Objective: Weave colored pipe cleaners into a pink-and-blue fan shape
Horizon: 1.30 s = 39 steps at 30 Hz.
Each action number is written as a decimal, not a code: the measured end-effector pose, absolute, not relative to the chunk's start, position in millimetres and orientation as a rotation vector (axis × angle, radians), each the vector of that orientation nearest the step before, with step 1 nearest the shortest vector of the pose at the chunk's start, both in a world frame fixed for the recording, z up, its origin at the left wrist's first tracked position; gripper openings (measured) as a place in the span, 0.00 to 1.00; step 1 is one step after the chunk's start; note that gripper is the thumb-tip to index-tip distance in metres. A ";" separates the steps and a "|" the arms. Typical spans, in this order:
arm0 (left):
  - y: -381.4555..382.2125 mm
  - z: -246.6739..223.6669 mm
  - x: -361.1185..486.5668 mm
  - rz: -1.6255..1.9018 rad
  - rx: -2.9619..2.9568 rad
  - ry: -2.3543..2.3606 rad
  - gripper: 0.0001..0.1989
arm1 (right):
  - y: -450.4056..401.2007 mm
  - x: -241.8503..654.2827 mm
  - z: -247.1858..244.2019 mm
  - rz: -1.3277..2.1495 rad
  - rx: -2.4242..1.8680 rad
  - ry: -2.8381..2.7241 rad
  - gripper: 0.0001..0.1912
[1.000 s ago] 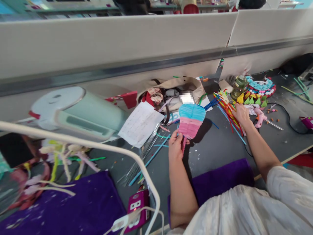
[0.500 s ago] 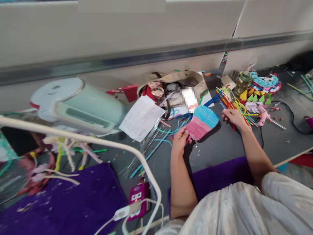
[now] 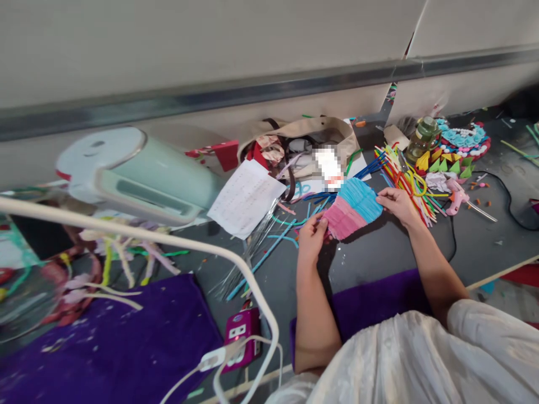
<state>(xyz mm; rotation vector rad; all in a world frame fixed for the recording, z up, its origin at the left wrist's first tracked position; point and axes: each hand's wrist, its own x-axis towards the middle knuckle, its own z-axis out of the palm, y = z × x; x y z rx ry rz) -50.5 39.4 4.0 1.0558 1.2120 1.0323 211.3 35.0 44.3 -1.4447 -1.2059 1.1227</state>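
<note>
A flat, ribbed panel (image 3: 352, 210), pink on one half and blue on the other, is held up over the dark table. It looks made of pipe cleaners laid side by side. My left hand (image 3: 311, 240) pinches its pink end between thumb and fingers. At the blue end, my right hand (image 3: 398, 205) has thumb and fingers closed on the edge. Just beyond my right hand lies a bundle of coloured pipe cleaners (image 3: 406, 182). Loose blue pipe cleaners (image 3: 263, 266) lie to the left of my left hand.
A pink glue gun (image 3: 456, 197) and a green glass jar (image 3: 422, 137) stand to the right. Behind are a beige bag (image 3: 345, 130) and a paper sheet (image 3: 246, 199). Leftward are a pale green bin-like container (image 3: 164, 177), a white tube arm (image 3: 202, 244) and a purple power strip (image 3: 243, 339).
My right hand has moved left from beside the pipe cleaner bundle and taken hold of the panel's blue edge. My left hand keeps its grip on the pink end.
</note>
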 end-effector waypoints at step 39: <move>36.9 -10.0 -47.0 0.588 1.245 1.216 0.22 | 37.2 260.3 28.4 1.089 -1.249 -0.776 0.25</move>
